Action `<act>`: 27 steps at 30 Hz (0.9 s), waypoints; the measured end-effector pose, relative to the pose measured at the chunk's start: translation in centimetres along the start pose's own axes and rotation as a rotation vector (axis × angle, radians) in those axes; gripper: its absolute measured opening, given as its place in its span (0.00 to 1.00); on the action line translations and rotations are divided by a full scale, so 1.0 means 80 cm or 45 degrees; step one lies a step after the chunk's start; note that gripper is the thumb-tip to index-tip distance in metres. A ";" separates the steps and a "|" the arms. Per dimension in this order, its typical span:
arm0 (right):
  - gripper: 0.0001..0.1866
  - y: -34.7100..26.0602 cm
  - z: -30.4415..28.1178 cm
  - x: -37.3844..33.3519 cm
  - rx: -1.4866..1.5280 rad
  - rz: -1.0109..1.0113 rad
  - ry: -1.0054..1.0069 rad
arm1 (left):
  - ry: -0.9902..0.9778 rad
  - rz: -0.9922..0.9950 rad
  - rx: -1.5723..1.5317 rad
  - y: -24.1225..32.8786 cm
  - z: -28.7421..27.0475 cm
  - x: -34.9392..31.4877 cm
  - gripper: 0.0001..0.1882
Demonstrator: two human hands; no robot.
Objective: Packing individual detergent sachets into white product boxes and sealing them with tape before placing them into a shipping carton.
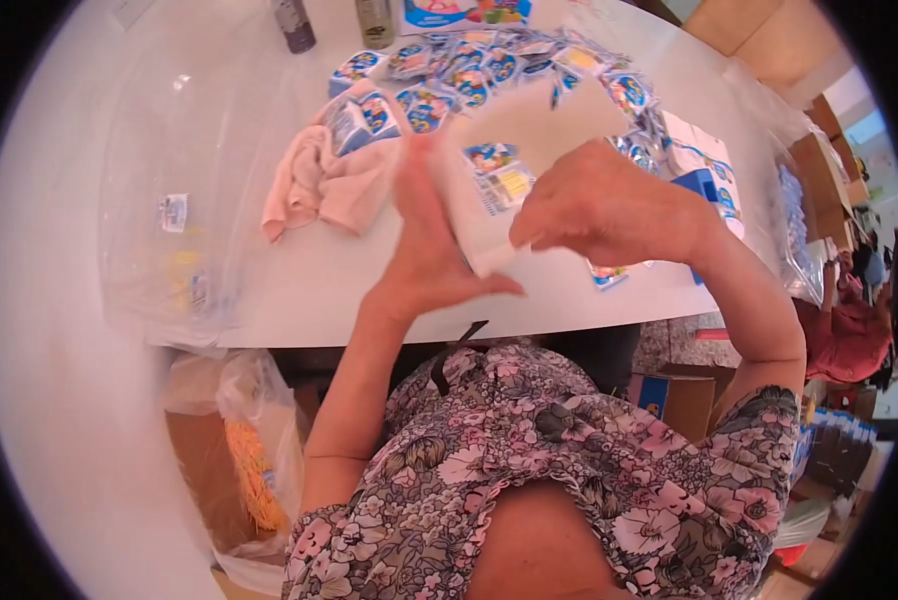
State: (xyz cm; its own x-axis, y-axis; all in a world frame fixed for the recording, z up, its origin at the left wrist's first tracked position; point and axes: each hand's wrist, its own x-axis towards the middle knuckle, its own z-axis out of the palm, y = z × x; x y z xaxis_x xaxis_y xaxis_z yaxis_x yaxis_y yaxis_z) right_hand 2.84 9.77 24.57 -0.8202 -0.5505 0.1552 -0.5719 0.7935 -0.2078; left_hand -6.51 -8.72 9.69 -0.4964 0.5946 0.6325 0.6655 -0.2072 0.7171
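Observation:
Between my hands is a pale, blurred open carton (474, 225), with a beige panel at its far side. My left hand (424, 240) lies along the carton's left side, its fingers pointing away and smeared by motion, its thumb stretched across the near end. Over the carton's right side hangs my right hand (599, 205), fingers curled closed; what they hold, if anything, is hidden. A few small packets (509, 185) with yellow and blue show between the hands; whether they lie inside the carton or beyond it, I cannot tell.
Blue-and-white packets (469, 80) are heaped at the far side. Left of them lies a crumpled pink cloth (339, 180) with packets on it. Two bottles (374, 25) stand behind. Clear plastic (184, 190) covers the table's left; a lined box (234, 450) sits below its edge.

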 end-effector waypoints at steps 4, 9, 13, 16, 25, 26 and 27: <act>0.08 0.006 0.026 0.018 0.263 -0.106 -0.244 | -0.208 0.099 0.109 -0.003 -0.009 -0.022 0.74; 0.08 -0.016 0.024 0.018 -0.030 -0.045 0.210 | 0.202 0.066 0.485 0.016 -0.046 -0.014 0.67; 0.05 -0.022 0.032 0.004 0.224 -0.061 0.140 | 0.310 0.244 0.356 0.007 -0.049 -0.029 0.66; 0.07 -0.003 0.060 0.011 0.237 0.228 -0.338 | 0.024 -0.145 0.278 -0.003 -0.033 -0.080 0.68; 0.13 0.001 0.155 0.005 -0.161 0.045 0.364 | 0.077 -0.629 -0.070 -0.031 0.008 -0.123 0.76; 0.15 -0.009 0.160 -0.006 -0.298 -0.026 0.452 | 0.068 -0.584 -0.024 -0.029 0.008 -0.121 0.77; 0.19 -0.011 0.179 -0.020 -0.257 -0.051 0.503 | 0.066 -0.580 -0.010 -0.032 0.010 -0.123 0.77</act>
State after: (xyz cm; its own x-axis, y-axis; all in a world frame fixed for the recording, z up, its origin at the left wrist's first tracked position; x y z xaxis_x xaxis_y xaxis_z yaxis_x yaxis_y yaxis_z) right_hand 4.54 6.21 10.69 -0.7089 -0.4716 0.5245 -0.5577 0.8300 -0.0076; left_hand -2.89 -13.36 1.39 -0.7648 0.5870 0.2656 0.3686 0.0605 0.9276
